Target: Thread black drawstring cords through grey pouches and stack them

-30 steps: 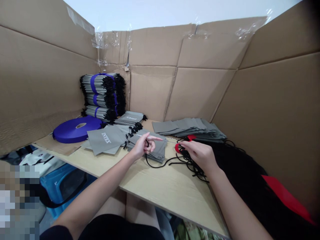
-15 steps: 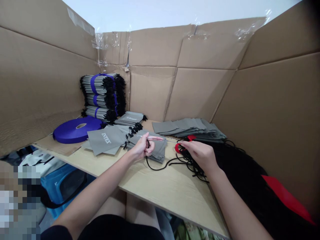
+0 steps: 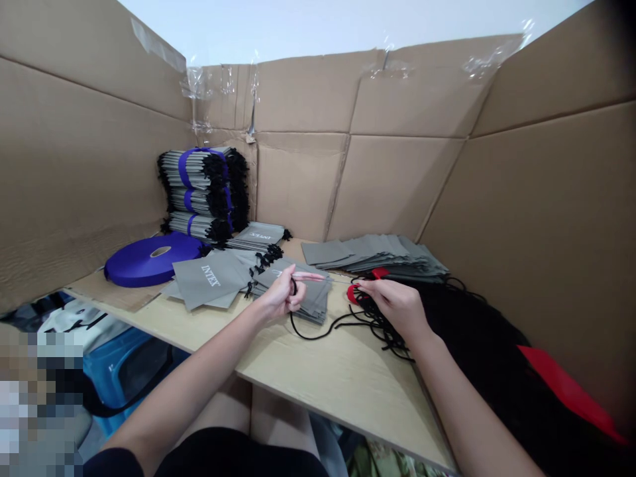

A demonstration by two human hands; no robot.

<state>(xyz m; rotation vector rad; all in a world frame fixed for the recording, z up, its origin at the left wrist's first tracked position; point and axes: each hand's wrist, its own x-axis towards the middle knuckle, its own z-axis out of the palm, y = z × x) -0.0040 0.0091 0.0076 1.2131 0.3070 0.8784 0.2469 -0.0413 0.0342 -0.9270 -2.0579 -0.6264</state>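
Note:
My left hand is closed, its index finger stretched to the right and a black cord caught in the curled fingers. The cord's loose length loops down onto the table. A thin, shiny wire-like tool spans the gap between my two hands; its exact kind is unclear. My right hand pinches at the tool's right end, beside a bundle of black cords bound with a red tie. Beneath my left hand lies a pile of grey pouches.
Printed grey pouches lie at left, by a roll of purple ribbon. Behind stand ribbon-tied pouch bundles. Grey flat pieces are stacked at the back right. Cardboard walls enclose the wooden table.
Both hands keep nearly the same position and grip. The view has shifted very slightly; nothing has been taken up or let go.

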